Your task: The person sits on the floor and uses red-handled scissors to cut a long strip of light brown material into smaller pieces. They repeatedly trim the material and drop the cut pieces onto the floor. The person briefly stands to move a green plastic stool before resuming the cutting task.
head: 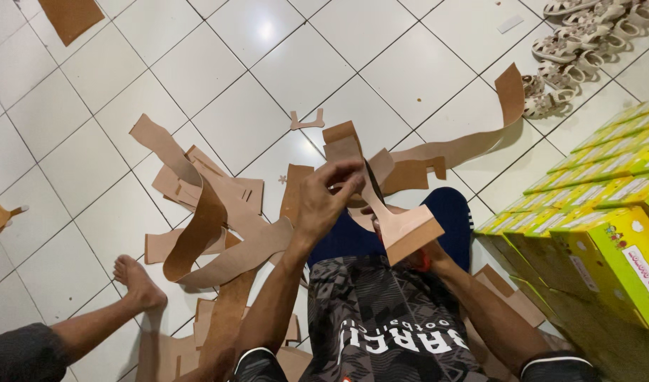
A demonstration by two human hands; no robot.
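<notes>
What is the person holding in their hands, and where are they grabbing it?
The left hand pinches the upper part of a tan, leather-like piece. The right hand is mostly hidden beneath that piece, so its hold cannot be told.

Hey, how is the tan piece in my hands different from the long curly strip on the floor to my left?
The piece in hand is short, flat and blocky, raised off the floor and pinched by the left hand. The curly strip is long and narrow, looped on the white tiles, untouched. Both are the same tan sheet material.
</notes>
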